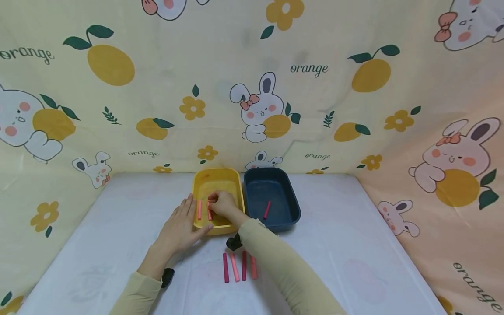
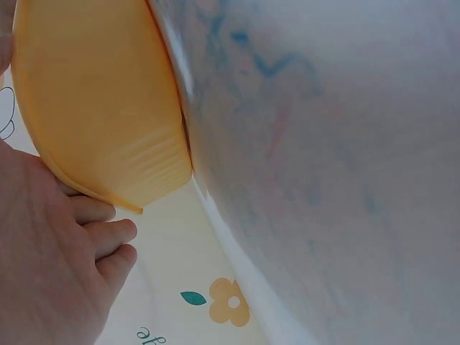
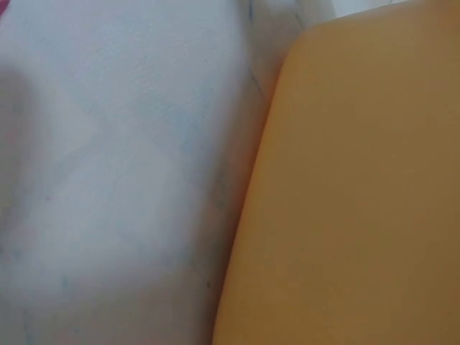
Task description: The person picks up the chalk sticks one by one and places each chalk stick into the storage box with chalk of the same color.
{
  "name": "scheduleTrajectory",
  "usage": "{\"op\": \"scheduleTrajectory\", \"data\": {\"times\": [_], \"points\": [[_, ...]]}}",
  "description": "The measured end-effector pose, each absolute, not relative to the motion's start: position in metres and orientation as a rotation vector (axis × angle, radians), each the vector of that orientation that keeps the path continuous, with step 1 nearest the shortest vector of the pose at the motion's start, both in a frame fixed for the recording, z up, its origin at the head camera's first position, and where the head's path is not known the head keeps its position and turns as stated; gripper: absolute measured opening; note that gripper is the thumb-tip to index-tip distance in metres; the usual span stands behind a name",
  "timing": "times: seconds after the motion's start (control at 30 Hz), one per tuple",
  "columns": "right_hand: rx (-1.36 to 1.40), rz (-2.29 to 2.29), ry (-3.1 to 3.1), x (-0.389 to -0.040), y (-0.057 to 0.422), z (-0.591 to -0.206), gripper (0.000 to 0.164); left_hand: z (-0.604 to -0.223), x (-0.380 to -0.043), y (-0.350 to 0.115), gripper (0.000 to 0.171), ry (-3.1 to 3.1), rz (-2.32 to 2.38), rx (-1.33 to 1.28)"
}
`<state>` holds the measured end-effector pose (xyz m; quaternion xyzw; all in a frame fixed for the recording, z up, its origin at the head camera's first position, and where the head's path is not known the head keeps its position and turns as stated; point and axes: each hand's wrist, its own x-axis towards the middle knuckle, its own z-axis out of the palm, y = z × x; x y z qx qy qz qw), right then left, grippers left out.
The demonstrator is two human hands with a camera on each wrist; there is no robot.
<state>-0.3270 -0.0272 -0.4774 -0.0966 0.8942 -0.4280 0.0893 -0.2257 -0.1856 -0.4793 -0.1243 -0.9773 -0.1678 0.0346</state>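
Note:
In the head view my right hand [image 1: 224, 204] reaches into the yellow tray [image 1: 216, 177] and pinches a pink stick [image 1: 210, 215] near its upper end. A second pink stick [image 1: 199, 210] lies left of it on the tray floor. My left hand [image 1: 178, 226] is at the tray's left side, fingers extended along the rim and thumb at the front edge. In the left wrist view, fingertips [image 2: 118, 241] show beside the yellow wall. The right wrist view shows the tray's outer wall [image 3: 345, 201] but not the fingers.
A dark blue tray [image 1: 271, 186] stands right beside the yellow one, holding a dark red stick [image 1: 267, 210]. Nearer me, under my right forearm's left side, several sticks, dark red [image 1: 225, 267] and pink [image 1: 235, 267], lie in a row on the white tabletop [image 1: 334, 253]. A patterned cloth [image 1: 220, 57] hangs behind.

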Motion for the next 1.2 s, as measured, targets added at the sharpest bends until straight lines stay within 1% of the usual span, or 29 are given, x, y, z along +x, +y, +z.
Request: {"op": "scheduleTrajectory", "data": {"times": [0.37,0.67,0.8,0.9,1.2], "points": [[-0.258,-1.46,2.515,-0.314,-0.02,-0.46,0.027,-0.481,-0.226,-0.187,0.108,-2.986,-0.516,-0.378],[-0.391,-1.6,2.452,-0.299,0.0,-0.439,0.026,-0.479,-0.225,-0.184,0.109,-2.997,-0.508,-0.369],[-0.397,-1.65,2.45,-0.287,0.012,-0.427,0.022,-0.479,-0.225,-0.183,0.108,-2.998,-0.5,-0.366],[-0.386,-1.692,2.447,-0.278,0.021,-0.419,0.022,-0.479,-0.225,-0.183,0.109,-3.003,-0.498,-0.36],[-0.43,-1.739,2.493,-0.255,0.056,-0.413,0.024,-0.479,-0.226,-0.182,0.108,-3.021,-0.516,-0.354]]}}
